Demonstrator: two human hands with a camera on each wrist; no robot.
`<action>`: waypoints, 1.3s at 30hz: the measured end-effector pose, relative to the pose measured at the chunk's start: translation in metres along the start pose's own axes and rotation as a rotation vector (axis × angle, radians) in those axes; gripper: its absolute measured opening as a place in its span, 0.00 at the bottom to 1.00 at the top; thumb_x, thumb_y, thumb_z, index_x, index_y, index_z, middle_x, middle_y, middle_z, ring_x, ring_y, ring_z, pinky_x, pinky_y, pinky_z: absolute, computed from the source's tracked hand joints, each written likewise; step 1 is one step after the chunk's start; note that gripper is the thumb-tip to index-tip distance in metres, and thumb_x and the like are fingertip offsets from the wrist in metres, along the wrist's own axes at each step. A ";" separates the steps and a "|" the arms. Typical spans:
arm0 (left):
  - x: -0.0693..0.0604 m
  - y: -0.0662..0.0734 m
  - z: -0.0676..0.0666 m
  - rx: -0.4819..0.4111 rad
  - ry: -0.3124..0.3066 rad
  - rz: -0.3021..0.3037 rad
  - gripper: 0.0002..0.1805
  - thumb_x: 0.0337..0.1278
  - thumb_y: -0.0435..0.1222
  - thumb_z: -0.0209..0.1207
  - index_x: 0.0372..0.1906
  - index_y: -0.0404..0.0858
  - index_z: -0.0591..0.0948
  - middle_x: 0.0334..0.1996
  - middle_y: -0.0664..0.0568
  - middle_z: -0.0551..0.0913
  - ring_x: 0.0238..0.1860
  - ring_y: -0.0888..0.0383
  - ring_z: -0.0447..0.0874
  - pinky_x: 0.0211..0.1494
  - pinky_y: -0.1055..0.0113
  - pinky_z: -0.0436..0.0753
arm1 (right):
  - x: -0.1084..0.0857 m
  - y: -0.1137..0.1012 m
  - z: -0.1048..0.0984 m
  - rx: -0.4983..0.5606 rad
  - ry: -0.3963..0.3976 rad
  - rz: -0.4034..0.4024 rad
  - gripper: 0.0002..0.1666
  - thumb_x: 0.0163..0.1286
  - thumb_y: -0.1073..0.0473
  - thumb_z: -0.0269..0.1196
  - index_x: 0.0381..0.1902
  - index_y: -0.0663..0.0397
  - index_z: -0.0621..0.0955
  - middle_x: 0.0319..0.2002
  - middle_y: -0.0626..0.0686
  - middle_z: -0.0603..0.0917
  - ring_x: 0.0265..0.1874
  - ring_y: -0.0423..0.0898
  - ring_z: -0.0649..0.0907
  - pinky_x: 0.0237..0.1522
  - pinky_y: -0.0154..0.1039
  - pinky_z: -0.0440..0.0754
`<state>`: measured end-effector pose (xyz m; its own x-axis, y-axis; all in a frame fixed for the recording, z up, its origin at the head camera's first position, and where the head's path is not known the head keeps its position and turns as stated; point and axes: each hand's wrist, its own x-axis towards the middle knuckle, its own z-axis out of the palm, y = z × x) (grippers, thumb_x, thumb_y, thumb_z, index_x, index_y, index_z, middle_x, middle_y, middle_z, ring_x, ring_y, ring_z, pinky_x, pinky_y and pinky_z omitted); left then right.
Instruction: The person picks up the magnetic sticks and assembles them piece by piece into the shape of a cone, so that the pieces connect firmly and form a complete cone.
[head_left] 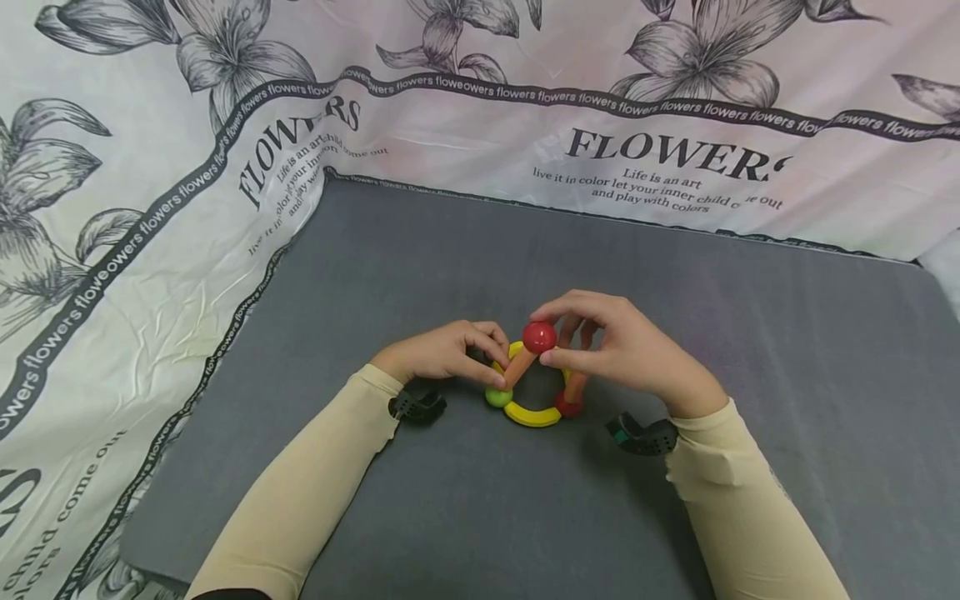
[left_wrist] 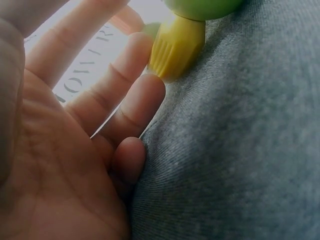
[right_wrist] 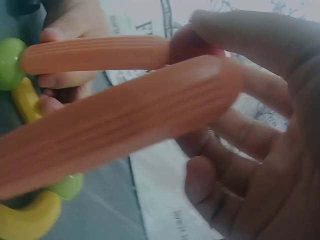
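A toy built of balls and rods sits on the grey table. Yellow curved rods (head_left: 534, 415) form its ring-shaped base, with a green ball (head_left: 498, 397) and a lower red ball (head_left: 569, 406) at joints. Two orange rods (right_wrist: 95, 53) slope up from the base to an upper red ball (head_left: 539, 337). My right hand (head_left: 633, 354) pinches this upper ball between thumb and fingers. My left hand (head_left: 450, 354) pinches one orange rod near the green ball. The left wrist view shows a ribbed yellow rod end (left_wrist: 177, 47) beside my fingertips.
A white cloth printed with flowers and lettering (head_left: 663, 158) hangs behind the table (head_left: 420, 517) and runs down its left side. Dark wrist devices (head_left: 642, 435) are strapped below both hands.
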<state>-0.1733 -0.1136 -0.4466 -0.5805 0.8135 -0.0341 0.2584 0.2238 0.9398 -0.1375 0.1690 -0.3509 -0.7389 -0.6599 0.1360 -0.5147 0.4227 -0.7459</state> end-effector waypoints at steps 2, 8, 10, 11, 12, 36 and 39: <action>-0.002 -0.001 0.002 0.001 0.003 -0.007 0.11 0.61 0.33 0.73 0.48 0.39 0.92 0.50 0.50 0.81 0.52 0.53 0.77 0.59 0.61 0.76 | -0.004 -0.004 -0.002 -0.027 -0.015 0.045 0.26 0.65 0.55 0.78 0.60 0.44 0.84 0.50 0.40 0.85 0.41 0.41 0.83 0.40 0.40 0.82; -0.001 -0.003 0.002 0.017 0.000 -0.021 0.11 0.61 0.35 0.73 0.47 0.40 0.92 0.51 0.52 0.81 0.54 0.54 0.77 0.62 0.61 0.76 | -0.024 -0.009 -0.011 -0.095 -0.017 0.113 0.24 0.68 0.53 0.75 0.60 0.46 0.84 0.52 0.43 0.85 0.42 0.40 0.83 0.38 0.39 0.82; 0.001 -0.001 0.001 0.020 -0.006 -0.024 0.11 0.61 0.36 0.74 0.47 0.41 0.92 0.51 0.52 0.81 0.55 0.54 0.76 0.62 0.61 0.76 | -0.032 -0.007 -0.013 -0.104 -0.037 0.119 0.23 0.68 0.54 0.75 0.60 0.46 0.84 0.51 0.43 0.85 0.41 0.39 0.83 0.37 0.39 0.81; 0.002 -0.001 0.001 0.021 -0.008 -0.026 0.10 0.61 0.36 0.74 0.47 0.41 0.92 0.51 0.52 0.81 0.55 0.54 0.76 0.62 0.61 0.76 | -0.037 -0.007 -0.015 -0.098 -0.053 0.127 0.23 0.68 0.54 0.76 0.60 0.46 0.84 0.51 0.42 0.85 0.41 0.39 0.83 0.37 0.39 0.81; 0.003 0.000 0.001 0.022 -0.012 -0.027 0.11 0.61 0.37 0.74 0.47 0.41 0.92 0.51 0.52 0.81 0.55 0.54 0.76 0.62 0.60 0.75 | -0.040 -0.006 -0.016 -0.095 -0.070 0.139 0.24 0.67 0.53 0.76 0.60 0.46 0.84 0.50 0.42 0.86 0.41 0.39 0.83 0.37 0.38 0.81; 0.003 0.000 0.004 0.045 0.022 -0.049 0.06 0.58 0.38 0.76 0.40 0.44 0.91 0.48 0.52 0.81 0.50 0.54 0.77 0.57 0.61 0.77 | -0.025 0.015 0.008 -0.058 -0.097 0.163 0.10 0.69 0.55 0.74 0.47 0.40 0.89 0.38 0.40 0.86 0.35 0.40 0.83 0.34 0.41 0.82; 0.003 0.000 0.004 0.031 0.021 -0.047 0.07 0.59 0.37 0.76 0.41 0.43 0.91 0.49 0.51 0.81 0.49 0.53 0.78 0.56 0.61 0.77 | -0.025 0.016 0.008 -0.061 -0.098 0.167 0.11 0.69 0.54 0.74 0.48 0.40 0.89 0.39 0.40 0.86 0.36 0.40 0.83 0.34 0.41 0.82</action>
<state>-0.1720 -0.1088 -0.4478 -0.6089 0.7901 -0.0707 0.2536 0.2783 0.9264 -0.1243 0.1871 -0.3714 -0.7716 -0.6339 -0.0527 -0.4167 0.5663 -0.7111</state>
